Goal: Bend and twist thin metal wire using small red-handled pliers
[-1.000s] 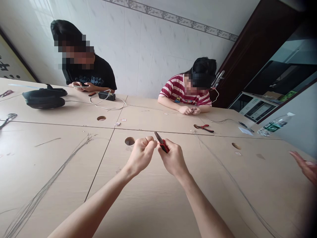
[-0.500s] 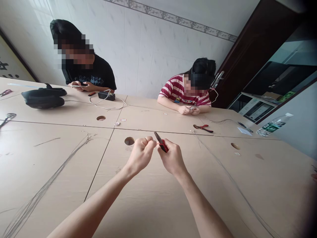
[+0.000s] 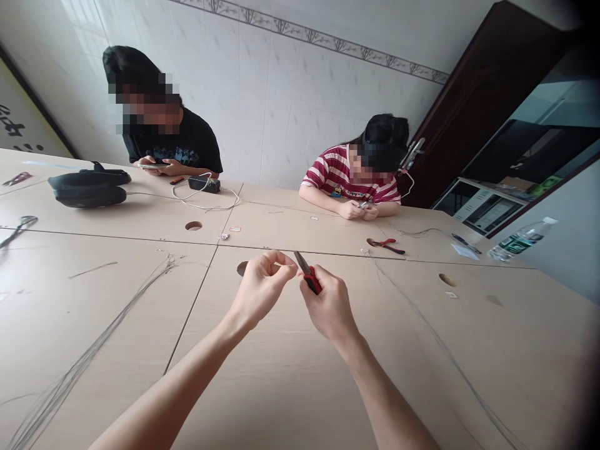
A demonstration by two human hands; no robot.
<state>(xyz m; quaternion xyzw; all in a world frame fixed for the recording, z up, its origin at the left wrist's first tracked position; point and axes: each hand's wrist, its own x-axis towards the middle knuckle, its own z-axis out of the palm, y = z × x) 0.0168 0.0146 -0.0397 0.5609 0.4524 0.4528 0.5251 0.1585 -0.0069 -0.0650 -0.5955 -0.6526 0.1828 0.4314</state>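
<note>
Above the table, my left hand (image 3: 265, 281) is closed with thumb and forefinger pinched together. Whatever lies in that pinch is too small to make out. Just to its right, my right hand (image 3: 330, 303) wraps around red-and-black-handled pliers (image 3: 312, 279), whose narrow metal jaws point up and away from me. The pliers' jaws are close beside my left fingertips; whether they touch is unclear. To the left on the table lies a bundle of thin grey wires (image 3: 115, 319), and to the right runs another strand of wires (image 3: 434, 331).
Across the table (image 3: 262, 387) sit one person (image 3: 187, 140) with a phone and another (image 3: 328, 172) handling something small. A second pair of pliers (image 3: 387, 245), a water bottle (image 3: 522, 240), a black case (image 3: 89, 189) and a corded black box (image 3: 204, 183) lie about. The tabletop has round holes.
My left fingers have loosened from a tight fist into a pinch with a gap behind it. The pliers remain in my right hand, nearly in place. The view has shifted slightly.
</note>
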